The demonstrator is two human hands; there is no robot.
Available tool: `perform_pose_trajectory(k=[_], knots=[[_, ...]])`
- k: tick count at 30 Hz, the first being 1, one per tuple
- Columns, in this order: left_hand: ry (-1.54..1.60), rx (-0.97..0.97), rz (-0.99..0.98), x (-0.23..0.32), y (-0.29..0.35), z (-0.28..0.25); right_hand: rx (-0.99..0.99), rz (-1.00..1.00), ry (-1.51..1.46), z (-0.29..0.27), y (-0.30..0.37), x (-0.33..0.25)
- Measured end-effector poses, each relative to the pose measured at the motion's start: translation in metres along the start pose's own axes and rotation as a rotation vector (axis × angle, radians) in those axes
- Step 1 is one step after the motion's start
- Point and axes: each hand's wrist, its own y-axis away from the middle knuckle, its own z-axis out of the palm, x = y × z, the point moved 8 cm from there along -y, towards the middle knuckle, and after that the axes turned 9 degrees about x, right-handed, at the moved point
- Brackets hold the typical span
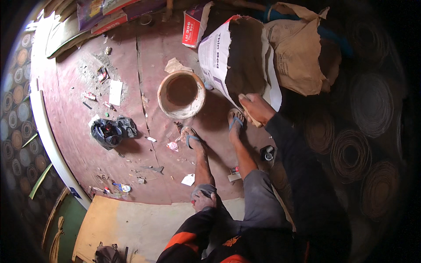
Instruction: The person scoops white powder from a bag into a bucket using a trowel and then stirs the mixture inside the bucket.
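Your right hand (256,107) grips wooden handle (251,115), fingers wrapped tight, at mouth of big paper sack (228,59). Handle hard, smooth; tool end hidden inside sack. Sack just beside round bucket (181,94), on its right. Sack looks full and heavy; paper thin, crinkly, rips easy, so hold it by folded rim. Bucket stiff, crusty, brown inside. Your left hand (204,200) rests curled on knee, nearer you than bucket; nothing seen in it.

Right hand (256,107) on torn paper sack (232,57), beside bucket (181,94).
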Motion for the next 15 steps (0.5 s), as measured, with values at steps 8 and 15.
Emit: perform_pose_trajectory(k=[8, 15], knots=[[-0.030, 0.019, 0.014, 0.001, 0.002, 0.008, -0.031, -0.013, -0.059, -0.002, 0.001, -0.003], [0.002, 0.014, 0.015, 0.000, 0.003, 0.015, -0.094, -0.027, -0.216, -0.007, 0.015, 0.012]])
